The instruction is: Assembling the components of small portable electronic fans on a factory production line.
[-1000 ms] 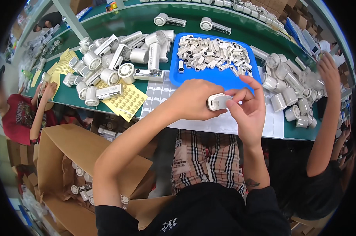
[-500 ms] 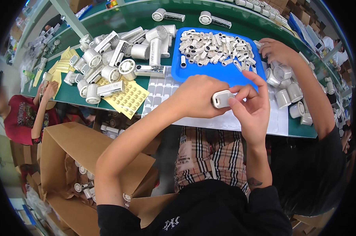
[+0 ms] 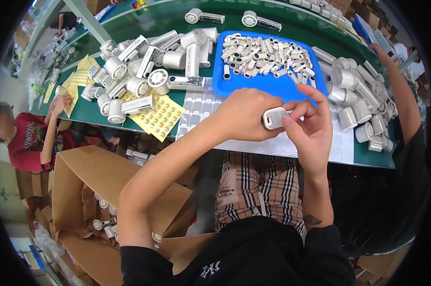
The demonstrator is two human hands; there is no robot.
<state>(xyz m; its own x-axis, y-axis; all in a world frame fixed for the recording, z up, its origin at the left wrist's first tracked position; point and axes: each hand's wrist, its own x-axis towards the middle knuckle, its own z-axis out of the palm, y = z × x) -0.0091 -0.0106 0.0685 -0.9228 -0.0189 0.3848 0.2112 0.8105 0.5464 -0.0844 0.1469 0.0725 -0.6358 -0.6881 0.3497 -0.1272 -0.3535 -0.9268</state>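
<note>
My left hand (image 3: 249,114) is wrapped round a white handheld fan handle (image 3: 274,118), mostly hidden in the fist. Its rounded end sticks out, with a greyish-white face and a small dark slot. Pressed against that end face is the thumb of my right hand (image 3: 313,131); the other fingers curl beside it and the index finger is raised. Both hands are just above a sheet of silver-grey stickers (image 3: 196,106) at the near table edge. Beyond them, a blue tray (image 3: 246,86) holds many small white parts (image 3: 268,55) with dark ends.
Handheld fans (image 3: 137,87) lie heaped at left, beside yellow sticker sheets (image 3: 160,117). Another fan pile (image 3: 360,109) is at right, near a co-worker's arm (image 3: 403,90). A cardboard box (image 3: 115,176) with fans stands below left. A second co-worker (image 3: 30,138) works at far left.
The co-worker's hand at right has left the fans beside the tray and reaches toward the table's far side. My hands keep nearly the same grip; the view has shifted slightly.
</note>
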